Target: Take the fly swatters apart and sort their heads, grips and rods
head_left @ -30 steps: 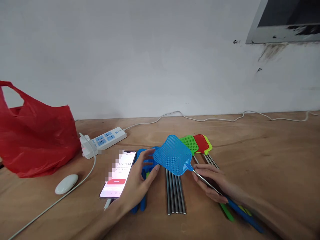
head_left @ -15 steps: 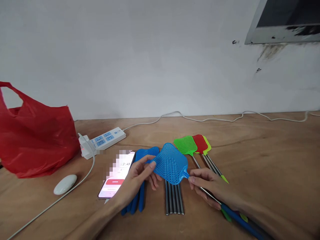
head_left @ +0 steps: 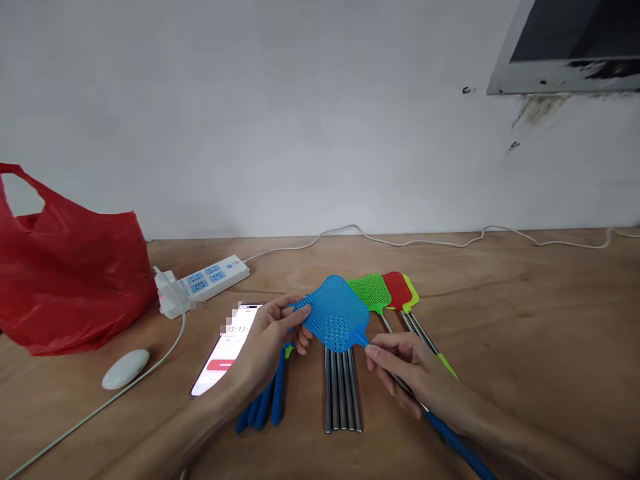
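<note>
A blue fly swatter (head_left: 336, 317) is held between both hands, its perforated head facing up. My left hand (head_left: 280, 327) pinches the left edge of that head. My right hand (head_left: 407, 370) is closed round the neck and metal shaft, and the blue grip runs under my right forearm. Below the head lie several metal rods (head_left: 343, 393) side by side. Several blue handles (head_left: 265, 403) lie near my left hand, their far ends hidden. Beyond my right hand rest a green fly swatter (head_left: 373, 291), a red fly swatter (head_left: 397, 290) and a yellow one (head_left: 413, 293), overlapping.
A lit phone (head_left: 227, 353) lies left of my left hand. Farther left are a white power strip (head_left: 215, 277) with a plugged-in charger, a white mouse-shaped object (head_left: 126, 369), a white cable (head_left: 107, 403) and a red plastic bag (head_left: 75, 280). A wall stands behind the table.
Both hands have moved the blue fly swatter slightly up and left. Its head now covers the blue heads that showed behind it. A bit of green shows by the blue handles.
</note>
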The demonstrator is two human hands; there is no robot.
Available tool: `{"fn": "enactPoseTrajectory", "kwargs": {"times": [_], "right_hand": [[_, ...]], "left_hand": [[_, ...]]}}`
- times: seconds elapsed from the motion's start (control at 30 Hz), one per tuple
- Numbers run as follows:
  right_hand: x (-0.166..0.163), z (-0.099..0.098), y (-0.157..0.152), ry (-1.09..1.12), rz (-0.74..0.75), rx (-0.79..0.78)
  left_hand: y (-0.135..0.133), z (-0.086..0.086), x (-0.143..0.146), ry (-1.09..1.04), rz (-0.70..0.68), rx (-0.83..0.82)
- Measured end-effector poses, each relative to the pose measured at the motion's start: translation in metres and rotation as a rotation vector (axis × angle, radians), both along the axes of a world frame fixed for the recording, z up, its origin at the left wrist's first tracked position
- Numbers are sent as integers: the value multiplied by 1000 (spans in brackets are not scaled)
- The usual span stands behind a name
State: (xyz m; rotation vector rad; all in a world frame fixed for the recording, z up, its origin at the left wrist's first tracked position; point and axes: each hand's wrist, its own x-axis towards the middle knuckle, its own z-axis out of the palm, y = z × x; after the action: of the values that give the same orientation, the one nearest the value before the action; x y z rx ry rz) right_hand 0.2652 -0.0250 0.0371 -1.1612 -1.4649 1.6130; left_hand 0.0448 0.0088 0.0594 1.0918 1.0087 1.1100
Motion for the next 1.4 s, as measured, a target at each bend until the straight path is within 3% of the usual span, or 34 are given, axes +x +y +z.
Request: {"fn": "enactPoseTrajectory", "kwargs": {"times": [0.13, 0.3, 0.47, 0.63, 0.97, 1.4], "right_hand": [[-3, 0, -8, -89, -59, 37], [12, -22, -17, -129, -168, -53], [20, -17, -6, 78, -218, -57], [18, -2, 9, 114, -241, -79], [24, -15, 21, 187, -228, -154], [29, -20, 24, 219, -175, -143]], "left_hand": [[11, 0, -2, 3, 77, 23], [38, 1, -31, 41, 237, 122], [32, -4, -30, 180, 58, 58], [32, -4, -31, 417, -47, 158], [71, -39, -76, 735, 8, 332], [68, -28, -81, 1342, -65, 484]]}}
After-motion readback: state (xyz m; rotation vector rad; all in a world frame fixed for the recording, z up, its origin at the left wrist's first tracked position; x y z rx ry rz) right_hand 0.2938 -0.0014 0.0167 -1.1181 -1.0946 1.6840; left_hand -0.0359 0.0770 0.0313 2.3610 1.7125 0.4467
